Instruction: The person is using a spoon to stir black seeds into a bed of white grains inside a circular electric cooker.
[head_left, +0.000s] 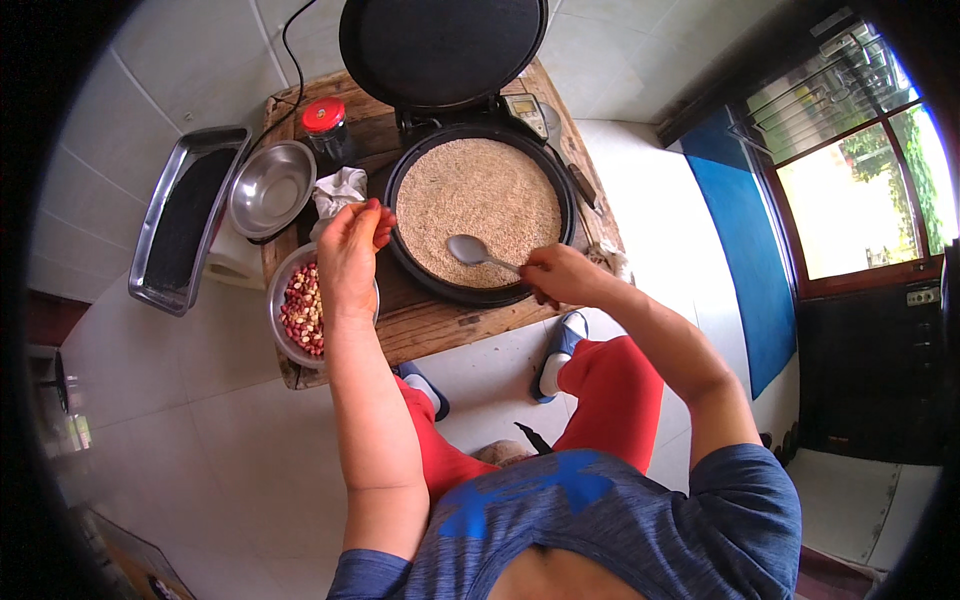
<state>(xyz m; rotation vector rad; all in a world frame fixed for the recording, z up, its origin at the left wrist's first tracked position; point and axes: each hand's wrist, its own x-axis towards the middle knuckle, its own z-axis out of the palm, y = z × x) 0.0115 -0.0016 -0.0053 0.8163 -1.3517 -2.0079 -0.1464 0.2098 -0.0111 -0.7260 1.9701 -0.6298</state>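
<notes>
My right hand (559, 276) grips the handle of a metal spoon (468, 250), its bowl resting on a layer of pale seeds or grains (480, 195). They fill the lower plate of a round black electric griddle (391, 225), whose lid (446, 49) stands raised behind. Raised at the griddle's left edge, my left hand (356, 240) has its fingers curled together; whether they pinch anything is too small to tell. Under my left wrist, partly hidden, a bowl (279, 330) holds red-skinned and peeled peanuts (302, 307).
The wooden table (427, 330) also bears a red-lidded glass jar (325, 131), a steel bowl (272, 191), a crumpled white cloth (341, 189) and a dark-handled utensil (581, 186). A long metal tray (187, 217) sits left. A black cord (298, 75) runs behind.
</notes>
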